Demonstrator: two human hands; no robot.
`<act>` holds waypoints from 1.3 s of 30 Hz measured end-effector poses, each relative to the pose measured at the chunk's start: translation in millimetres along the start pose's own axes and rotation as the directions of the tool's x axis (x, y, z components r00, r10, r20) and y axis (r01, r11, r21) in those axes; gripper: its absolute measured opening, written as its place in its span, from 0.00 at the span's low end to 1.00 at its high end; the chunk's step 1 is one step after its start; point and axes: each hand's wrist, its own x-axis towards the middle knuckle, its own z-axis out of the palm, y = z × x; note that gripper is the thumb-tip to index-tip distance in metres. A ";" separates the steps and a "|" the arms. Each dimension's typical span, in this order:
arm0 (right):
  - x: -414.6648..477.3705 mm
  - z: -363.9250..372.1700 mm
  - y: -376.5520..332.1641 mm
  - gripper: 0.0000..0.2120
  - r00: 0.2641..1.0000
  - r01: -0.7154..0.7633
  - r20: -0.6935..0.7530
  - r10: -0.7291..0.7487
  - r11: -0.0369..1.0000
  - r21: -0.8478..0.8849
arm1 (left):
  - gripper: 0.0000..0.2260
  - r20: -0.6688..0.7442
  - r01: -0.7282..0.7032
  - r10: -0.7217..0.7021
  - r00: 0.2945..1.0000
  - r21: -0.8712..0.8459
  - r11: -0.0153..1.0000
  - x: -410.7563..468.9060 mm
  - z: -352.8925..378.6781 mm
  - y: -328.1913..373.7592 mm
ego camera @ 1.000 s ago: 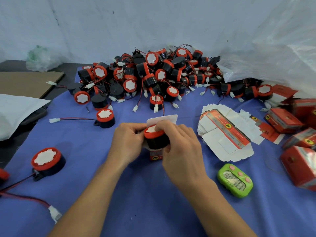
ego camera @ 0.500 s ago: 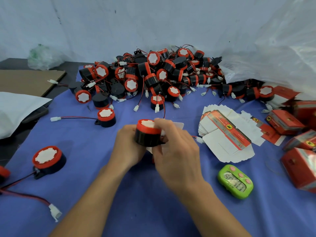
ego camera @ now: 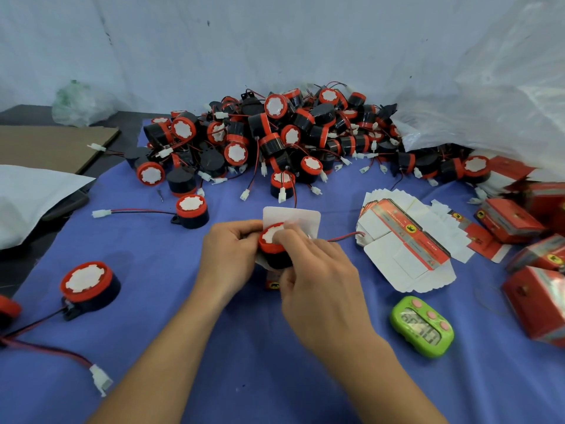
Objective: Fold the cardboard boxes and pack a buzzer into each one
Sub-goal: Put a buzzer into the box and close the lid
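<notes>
Buzzer (ego camera: 273,240) is held part-way into the box (ego camera: 272,284), flap (ego camera: 292,216) upright so the mouth is clear. The box is gripped by the left hand's (ego camera: 229,252) curled fingers for steadiness, and the buzzer is pinched by the right hand (ego camera: 318,276).

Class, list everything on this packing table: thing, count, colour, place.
Held buzzer: one, red and black, centre.
Open box: one, white flap up, behind the held buzzer.
Buzzer pile: many, red and black, back centre.
Loose buzzers: two whole, red and black, left side.
Flat boxes: one stack, white and red, right of centre.
Folded boxes: several, red, right edge.
Timer: one, green, near right.
Plastic bag: one, clear, back right.
Cloth: one, blue, covering the table.
Left hand: grips the open box.
Right hand: pinches the held buzzer.
</notes>
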 end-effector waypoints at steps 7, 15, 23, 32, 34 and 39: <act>2.2 -0.7 0.5 0.19 0.994 -0.017 -0.113 0.007 0.996 -0.084 | 0.17 -0.050 0.028 -0.033 0.998 -0.087 0.996 0.5 5.9 -2.8; 1.7 -1.7 7.9 0.41 0.987 -0.124 -0.101 0.128 0.991 0.047 | 0.13 0.066 0.066 -0.060 0.996 -0.104 0.992 -1.3 6.4 -1.4; 0.3 -5.4 29.8 0.40 0.887 -0.459 0.132 0.442 0.875 0.157 | 0.14 0.023 0.063 -0.062 0.998 -0.033 0.997 -3.4 8.3 -0.7; 4.4 -10.6 30.8 0.32 0.905 -0.424 0.110 0.410 0.890 0.167 | 0.17 -0.110 -0.468 0.565 0.818 0.443 0.765 -26.8 23.3 7.9; 4.5 -10.9 31.8 0.28 0.888 -0.459 0.132 0.440 0.859 0.225 | 0.24 0.030 -0.456 0.531 0.847 0.554 0.696 -27.4 29.0 5.3; 4.9 -12.3 33.6 0.17 0.848 -0.525 0.129 0.514 0.784 0.330 | 0.21 0.027 -0.316 0.371 0.928 0.582 0.750 -19.3 26.0 6.3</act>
